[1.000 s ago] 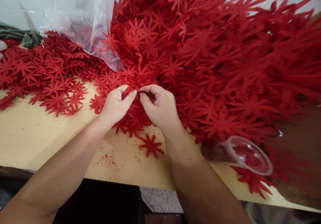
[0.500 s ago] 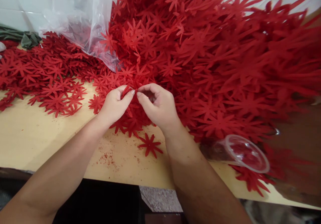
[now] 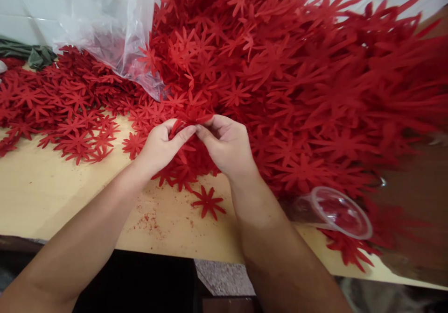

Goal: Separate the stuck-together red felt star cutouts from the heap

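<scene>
Both hands (image 3: 196,140), apparently pinched on spiky red felt flower (image 3: 192,117)

felt, film and bare wood

the red flower cutouts (image 3: 280,93) look like matt, soft felt. left of their heap, the bag (image 3: 115,28) is thin glossy plastic film, crinkled. below the heap, the table (image 3: 52,191) is smooth pale wood; a clear shiny plastic cup (image 3: 336,210) lies there.
</scene>
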Demonstrator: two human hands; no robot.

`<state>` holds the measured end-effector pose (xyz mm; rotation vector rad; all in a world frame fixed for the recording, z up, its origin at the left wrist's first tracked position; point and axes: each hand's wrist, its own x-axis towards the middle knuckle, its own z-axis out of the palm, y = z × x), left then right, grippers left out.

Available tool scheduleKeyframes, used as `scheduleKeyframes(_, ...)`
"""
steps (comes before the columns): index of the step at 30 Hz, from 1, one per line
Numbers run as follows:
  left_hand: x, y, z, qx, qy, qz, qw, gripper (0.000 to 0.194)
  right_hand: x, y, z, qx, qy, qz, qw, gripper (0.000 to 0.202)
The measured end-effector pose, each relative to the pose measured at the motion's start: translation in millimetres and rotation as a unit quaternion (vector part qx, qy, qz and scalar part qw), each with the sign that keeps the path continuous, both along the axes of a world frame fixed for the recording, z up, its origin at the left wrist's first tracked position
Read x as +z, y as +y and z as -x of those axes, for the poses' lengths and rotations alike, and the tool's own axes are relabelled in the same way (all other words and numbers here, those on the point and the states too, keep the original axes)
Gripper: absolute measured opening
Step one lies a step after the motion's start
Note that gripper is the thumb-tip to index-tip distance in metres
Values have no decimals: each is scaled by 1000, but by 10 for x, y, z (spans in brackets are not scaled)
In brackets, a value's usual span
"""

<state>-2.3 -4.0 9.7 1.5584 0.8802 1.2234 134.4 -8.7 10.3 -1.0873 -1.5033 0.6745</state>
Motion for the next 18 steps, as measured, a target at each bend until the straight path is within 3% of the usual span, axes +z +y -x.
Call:
scheduleKeyframes(5, -24, -13, -7, 37, 92, -38, 994, 14, 10, 12, 16, 12, 22, 16, 1000, 37)
scheduleKeyframes(9, -66, 14, 20, 58, 96, -36, 993, 14, 22, -27, 83, 42, 51, 30, 997, 42)
scheduleKeyframes(18, -45, -9, 28, 39, 146, -70, 986, 10, -23, 37, 4, -9, 86, 32, 996, 25)
